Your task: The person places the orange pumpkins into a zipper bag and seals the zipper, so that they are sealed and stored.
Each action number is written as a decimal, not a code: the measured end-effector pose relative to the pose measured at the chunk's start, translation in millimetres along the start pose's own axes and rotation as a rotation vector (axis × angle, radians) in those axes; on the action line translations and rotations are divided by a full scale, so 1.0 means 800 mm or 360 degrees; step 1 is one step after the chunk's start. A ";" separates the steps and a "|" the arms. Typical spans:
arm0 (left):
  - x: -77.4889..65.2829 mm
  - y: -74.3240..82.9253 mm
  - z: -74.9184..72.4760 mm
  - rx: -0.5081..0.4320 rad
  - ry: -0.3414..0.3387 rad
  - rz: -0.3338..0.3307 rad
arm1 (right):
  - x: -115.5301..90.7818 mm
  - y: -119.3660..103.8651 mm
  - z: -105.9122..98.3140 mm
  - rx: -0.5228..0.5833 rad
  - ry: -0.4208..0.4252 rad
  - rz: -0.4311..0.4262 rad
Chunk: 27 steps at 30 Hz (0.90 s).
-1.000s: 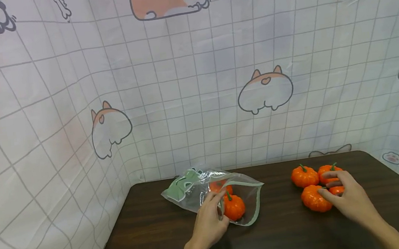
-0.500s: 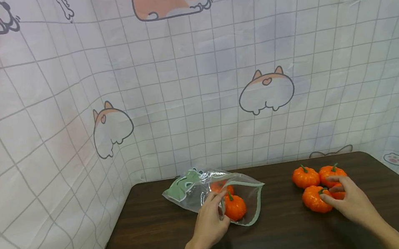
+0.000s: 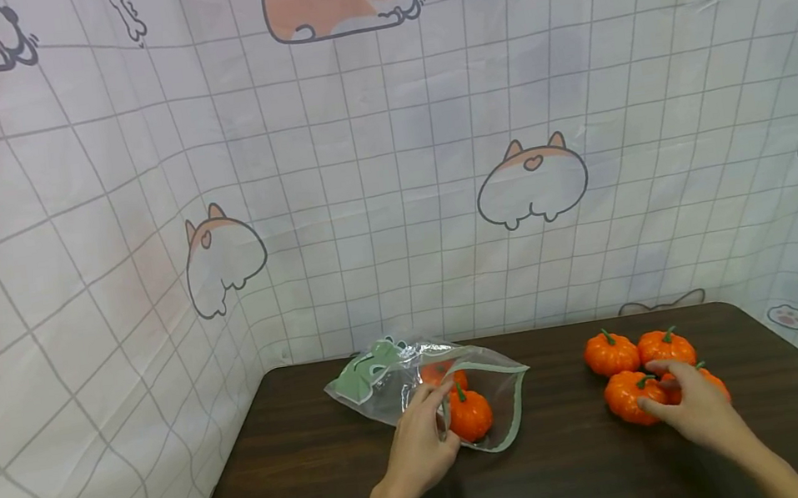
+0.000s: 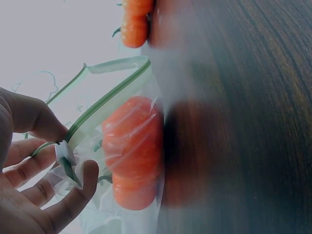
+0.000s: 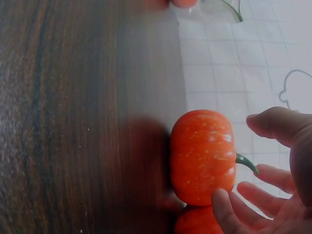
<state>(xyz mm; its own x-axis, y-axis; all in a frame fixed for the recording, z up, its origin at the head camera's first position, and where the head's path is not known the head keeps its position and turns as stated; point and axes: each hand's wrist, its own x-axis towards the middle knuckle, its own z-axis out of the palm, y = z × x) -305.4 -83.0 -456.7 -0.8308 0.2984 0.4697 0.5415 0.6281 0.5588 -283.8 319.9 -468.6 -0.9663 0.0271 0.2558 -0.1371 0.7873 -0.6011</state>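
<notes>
My left hand (image 3: pixel 418 441) pinches the edge of a clear zip bag (image 3: pixel 519 411) with green trim and holds its mouth open to the right. Inside the bag lie two small orange pumpkins, one near the mouth (image 3: pixel 471 418) and one behind it (image 3: pixel 440 373). Through the plastic the left wrist view shows these pumpkins (image 4: pixel 131 136). My right hand (image 3: pixel 703 415) hovers with spread, slightly bent fingers over the front pumpkins of a cluster at right. A pumpkin (image 5: pixel 202 156) stands just beyond its fingers, green stem toward the hand; contact is unclear.
Two more pumpkins, one at left (image 3: pixel 611 353) and one at right (image 3: pixel 666 347), stand at the back of the cluster. Everything rests on a dark wooden table (image 3: pixel 551 481). A grid-patterned cloth (image 3: pixel 401 265) hangs behind and at the sides.
My right hand has shifted slightly left and down over the cluster, uncovering the front right pumpkin's right side. The left hand and the bag stay in place.
</notes>
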 end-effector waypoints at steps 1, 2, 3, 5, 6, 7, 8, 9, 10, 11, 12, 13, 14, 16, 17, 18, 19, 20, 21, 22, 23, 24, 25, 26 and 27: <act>0.000 0.000 0.000 -0.0001 -0.0001 0.0001 | 0.001 0.000 0.000 -0.0021 -0.0011 0.0006; 0.000 0.000 0.000 -0.0003 -0.0003 0.0001 | 0.002 0.000 0.001 -0.0043 -0.0018 0.0006; 0.000 0.000 -0.001 -0.0005 -0.0003 0.0001 | 0.002 0.000 0.001 -0.0060 -0.0023 0.0001; 0.000 0.001 -0.001 -0.0009 -0.0005 -0.0001 | 0.003 -0.001 0.002 -0.0088 -0.0023 -0.0014; 0.000 0.001 -0.001 -0.0009 -0.0006 -0.0001 | 0.003 -0.001 0.003 -0.0095 -0.0015 -0.0031; 0.000 0.001 -0.001 -0.0007 -0.0007 -0.0002 | 0.004 -0.001 0.004 -0.0100 -0.0005 -0.0049; -0.001 0.001 -0.001 -0.0006 -0.0006 -0.0002 | 0.004 -0.001 0.005 -0.0105 0.0004 -0.0067; -0.001 0.001 -0.001 -0.0004 -0.0005 -0.0003 | 0.003 -0.002 0.006 -0.0110 0.0015 -0.0086; -0.001 0.001 -0.001 -0.0002 -0.0004 -0.0004 | 0.003 -0.002 0.007 -0.0114 0.0023 -0.0101; -0.001 0.001 0.000 0.0001 -0.0002 -0.0002 | 0.004 -0.002 0.008 -0.0113 0.0029 -0.0115; -0.001 0.001 0.000 0.0005 0.0000 0.0000 | 0.004 -0.003 0.009 -0.0107 0.0031 -0.0125; -0.001 0.001 0.000 0.0008 0.0002 0.0000 | 0.004 -0.003 0.010 -0.0102 0.0030 -0.0133; -0.001 0.001 0.000 0.0008 0.0003 0.0002 | 0.004 -0.003 0.011 -0.0096 0.0026 -0.0138; -0.001 0.001 -0.001 0.0008 0.0005 0.0004 | 0.005 -0.004 0.012 -0.0086 0.0011 -0.0150; -0.001 0.001 -0.001 0.0006 0.0005 0.0004 | 0.005 -0.004 0.013 -0.0082 0.0004 -0.0158; -0.001 0.001 -0.001 0.0003 0.0003 0.0002 | 0.006 -0.004 0.014 -0.0080 -0.0002 -0.0165; -0.001 0.001 -0.001 0.0001 0.0002 0.0002 | 0.006 -0.004 0.015 -0.0082 -0.0007 -0.0173; -0.001 0.001 -0.002 -0.0002 0.0001 0.0001 | 0.006 -0.004 0.016 -0.0085 -0.0012 -0.0181; -0.001 0.001 -0.002 -0.0003 0.0000 0.0000 | 0.006 -0.004 0.017 -0.0089 -0.0015 -0.0188; -0.001 0.002 -0.002 -0.0003 -0.0001 0.0000 | 0.007 -0.005 0.017 -0.0089 -0.0022 -0.0192; -0.001 0.002 -0.002 -0.0002 -0.0002 0.0000 | 0.007 -0.005 0.018 -0.0088 -0.0031 -0.0192; -0.001 0.002 -0.002 0.0000 -0.0002 0.0001 | 0.007 -0.005 0.018 -0.0088 -0.0044 -0.0188; -0.001 0.001 -0.002 0.0001 -0.0003 0.0000 | 0.007 -0.006 0.019 -0.0090 -0.0055 -0.0183; -0.001 0.001 -0.002 0.0001 -0.0003 0.0001 | 0.007 -0.006 0.019 -0.0089 -0.0067 -0.0177; -0.001 0.001 -0.002 0.0003 -0.0003 0.0001 | 0.007 -0.006 0.019 -0.0086 -0.0081 -0.0169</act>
<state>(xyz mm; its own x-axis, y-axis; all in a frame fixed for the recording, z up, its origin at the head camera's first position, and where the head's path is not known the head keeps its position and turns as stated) -304.1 -83.7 -455.4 -0.8307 0.3005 0.4687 0.5420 0.6290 0.5573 -292.2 306.8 -475.7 -0.9570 -0.0885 0.2762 -0.2286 0.8163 -0.5304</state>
